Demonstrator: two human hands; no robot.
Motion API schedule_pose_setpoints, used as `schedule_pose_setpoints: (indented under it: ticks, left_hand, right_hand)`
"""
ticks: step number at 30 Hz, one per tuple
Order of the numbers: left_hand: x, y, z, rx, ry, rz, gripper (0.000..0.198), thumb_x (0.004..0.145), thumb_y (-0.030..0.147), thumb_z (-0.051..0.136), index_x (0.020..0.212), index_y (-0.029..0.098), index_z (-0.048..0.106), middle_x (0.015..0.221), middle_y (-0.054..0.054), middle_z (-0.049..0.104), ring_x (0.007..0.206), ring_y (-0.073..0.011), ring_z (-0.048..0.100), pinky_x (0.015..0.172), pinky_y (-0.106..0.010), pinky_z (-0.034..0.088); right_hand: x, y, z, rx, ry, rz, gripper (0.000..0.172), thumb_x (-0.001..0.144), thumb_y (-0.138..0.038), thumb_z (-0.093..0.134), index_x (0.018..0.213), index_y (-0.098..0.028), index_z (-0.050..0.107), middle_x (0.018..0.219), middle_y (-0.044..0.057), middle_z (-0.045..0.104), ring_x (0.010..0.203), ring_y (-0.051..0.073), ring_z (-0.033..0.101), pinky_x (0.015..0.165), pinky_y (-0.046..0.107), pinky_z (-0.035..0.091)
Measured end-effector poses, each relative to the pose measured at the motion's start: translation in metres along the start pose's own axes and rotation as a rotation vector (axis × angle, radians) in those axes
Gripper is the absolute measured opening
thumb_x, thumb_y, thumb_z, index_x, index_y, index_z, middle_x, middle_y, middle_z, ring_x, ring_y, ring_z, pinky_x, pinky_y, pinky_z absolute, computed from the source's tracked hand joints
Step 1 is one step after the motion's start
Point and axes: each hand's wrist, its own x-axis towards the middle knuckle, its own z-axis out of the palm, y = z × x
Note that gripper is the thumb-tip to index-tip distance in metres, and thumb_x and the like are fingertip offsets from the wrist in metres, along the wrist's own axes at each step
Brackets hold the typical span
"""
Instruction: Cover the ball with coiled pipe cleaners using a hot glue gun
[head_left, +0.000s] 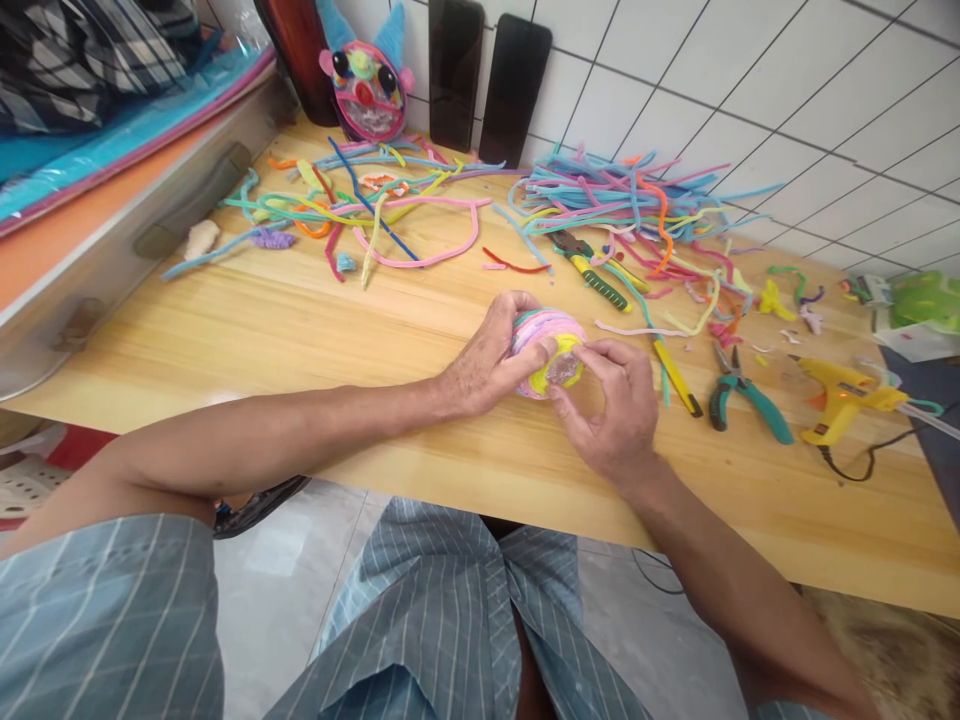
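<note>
A small round body wrapped in pipe cleaners [536, 325], with pink, lilac and green coils, is held just above the front part of the table. Its end facing me has a yellow pipe cleaner ring [541, 380] around a clear, shiny centre [562, 367]. My left hand [491, 355] is closed around the left side, thumb pressed on the yellow ring. From the right, the thumb and fingertips of my right hand [611, 405] pinch the ring's edge. Whether a loose pipe cleaner end is between those fingertips is too small to tell.
Beyond my hands lie a heap of pipe cleaners [600, 195], green-handled pliers [600, 280] and scattered pieces. To the right are a yellow cutter knife [677, 378], teal pliers [750, 395] and a glue gun [844, 400]. A decorated figure [367, 90] and two phones [514, 85] stand by the wall.
</note>
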Motion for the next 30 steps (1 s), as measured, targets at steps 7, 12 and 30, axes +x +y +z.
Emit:
schedule_pose_setpoints:
  ticks: [7,12,30]
  left_hand:
    - [0.003,0.001,-0.002,0.035,0.007,-0.017,0.066,0.098,0.074,0.070,0.133,0.024,0.044,0.134,-0.013,0.062,0.123,-0.0286,0.065,0.114,-0.050,0.061]
    - [0.002,0.004,0.000,0.028,0.020,-0.009,0.061,0.101,0.075,0.065,0.131,0.026,0.045,0.132,-0.011,0.062,0.119,-0.0276,0.064,0.110,-0.048,0.061]
    - [0.001,-0.007,0.001,0.124,0.049,0.059,0.070,0.105,0.065,0.063,0.156,0.020,0.049,0.155,-0.018,0.062,0.149,-0.0345,0.057,0.133,-0.057,0.048]
  right_hand:
    - [0.001,-0.003,0.001,0.053,0.021,-0.009,0.058,0.100,-0.030,0.082,0.155,-0.028,0.063,0.129,0.014,0.074,0.115,0.032,0.075,0.097,0.049,0.066]
    - [0.001,-0.003,0.001,0.025,0.024,0.005,0.059,0.102,-0.035,0.081,0.156,-0.028,0.061,0.129,0.014,0.075,0.115,0.033,0.075,0.099,0.052,0.067]
    - [0.004,-0.001,0.000,-0.055,0.030,-0.020,0.050,0.103,-0.032,0.081,0.150,-0.029,0.064,0.123,0.011,0.077,0.109,0.029,0.076,0.094,0.047,0.066]
